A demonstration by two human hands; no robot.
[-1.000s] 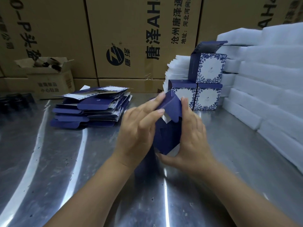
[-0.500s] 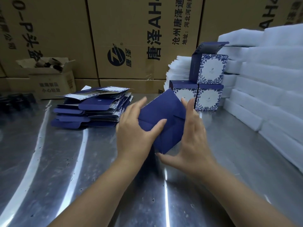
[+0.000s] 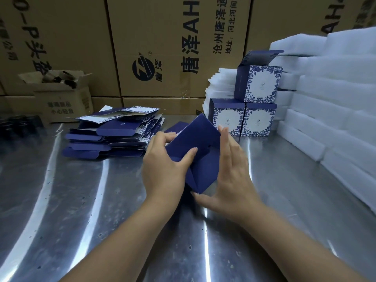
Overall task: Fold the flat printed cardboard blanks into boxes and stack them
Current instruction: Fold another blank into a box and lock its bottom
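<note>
Above the worktop, I see the left hand now gripping the half-folded box, fingers curled, thumb on its flap; the right hand stays flat against it, fingers together.

The only view comes from a wide-angle camera worn on the person's head, facing forward and down over a shiny metal worktop, close enough that both forearms rise from the bottom edge to the left hand and right hand at mid-frame, both on a dark blue box. Beyond them its line of sight takes in a pile of flat blanks at left, folded boxes and white foam slabs at right, and a wall of brown cartons closing off the back.
</note>
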